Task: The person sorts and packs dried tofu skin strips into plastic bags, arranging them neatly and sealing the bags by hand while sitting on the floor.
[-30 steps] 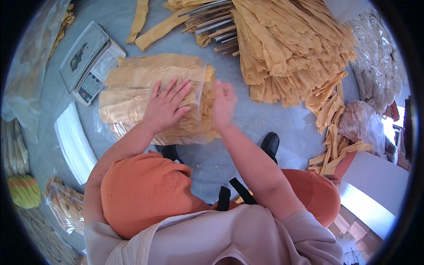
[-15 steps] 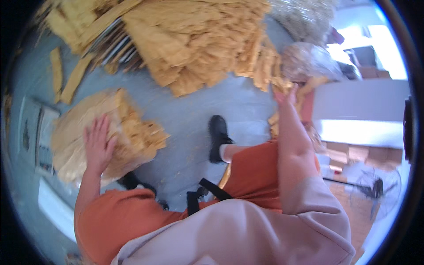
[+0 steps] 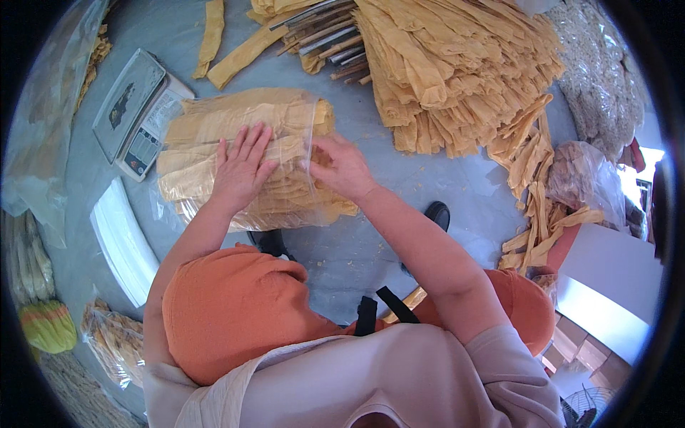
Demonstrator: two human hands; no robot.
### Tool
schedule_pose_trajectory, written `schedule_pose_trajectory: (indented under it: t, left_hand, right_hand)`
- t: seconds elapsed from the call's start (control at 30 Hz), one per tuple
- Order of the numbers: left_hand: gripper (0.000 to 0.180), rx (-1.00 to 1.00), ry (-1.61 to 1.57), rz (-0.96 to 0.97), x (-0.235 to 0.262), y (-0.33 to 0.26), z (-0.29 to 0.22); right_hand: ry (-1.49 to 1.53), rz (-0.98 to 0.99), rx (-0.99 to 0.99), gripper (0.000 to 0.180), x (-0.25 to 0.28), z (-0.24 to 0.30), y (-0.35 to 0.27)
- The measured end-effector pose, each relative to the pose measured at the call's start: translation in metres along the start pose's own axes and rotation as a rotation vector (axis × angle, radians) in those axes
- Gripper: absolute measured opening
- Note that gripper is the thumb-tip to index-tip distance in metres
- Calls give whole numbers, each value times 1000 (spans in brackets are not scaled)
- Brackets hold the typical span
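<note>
A clear plastic bag [image 3: 235,153] packed with yellow, wrinkled dried sheets, which look like tofu skin, lies on the floor in front of me. On top of it my left hand [image 3: 242,167] rests flat with the fingers spread. My right hand [image 3: 342,167] is at the bag's mouth on the right, thumb and fingers curled at the plastic edge. Yellow sheet ends [image 3: 325,118] stick out past that edge. Beyond the bag is a large heap of the same sheets [image 3: 449,78], with several thin sticks [image 3: 332,43] at its left side.
A scale [image 3: 146,121] stands left of the bag, near a white curved panel [image 3: 125,239]. Loose yellow strips [image 3: 242,57] lie behind the bag, and more strips [image 3: 531,157] trail on the right. Filled plastic bags [image 3: 589,178] and a white box [image 3: 614,267] are at the right.
My right hand has come from the strips at the right to the bag's mouth. My left hand stays flat on the bag. The view has turned, so the scene sits further right.
</note>
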State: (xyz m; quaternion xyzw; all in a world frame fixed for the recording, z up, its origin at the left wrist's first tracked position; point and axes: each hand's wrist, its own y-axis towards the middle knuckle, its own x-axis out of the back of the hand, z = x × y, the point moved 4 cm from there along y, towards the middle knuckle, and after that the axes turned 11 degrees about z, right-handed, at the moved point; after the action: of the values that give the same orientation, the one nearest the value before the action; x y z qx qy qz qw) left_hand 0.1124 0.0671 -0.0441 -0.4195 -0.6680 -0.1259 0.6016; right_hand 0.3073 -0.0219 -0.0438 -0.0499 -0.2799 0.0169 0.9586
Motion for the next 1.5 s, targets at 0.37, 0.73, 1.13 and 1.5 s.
schedule_pose_trajectory:
  t: [0.37, 0.73, 1.13, 1.5]
  left_hand:
    - [58, -60, -133, -55, 0, 2, 0]
    - [56, -105, -171, -55, 3, 3, -3]
    - [57, -134, -87, -112, -4, -2, -12]
    - [55, -104, -45, -159, -11, 2, -13]
  right_hand:
    - [135, -69, 91, 45, -9, 20, 22]
    - [98, 68, 31, 44, -14, 9, 26]
    - [175, 73, -77, 38, -21, 20, 8]
    - [-15, -107, 100, 23, -36, 22, 2]
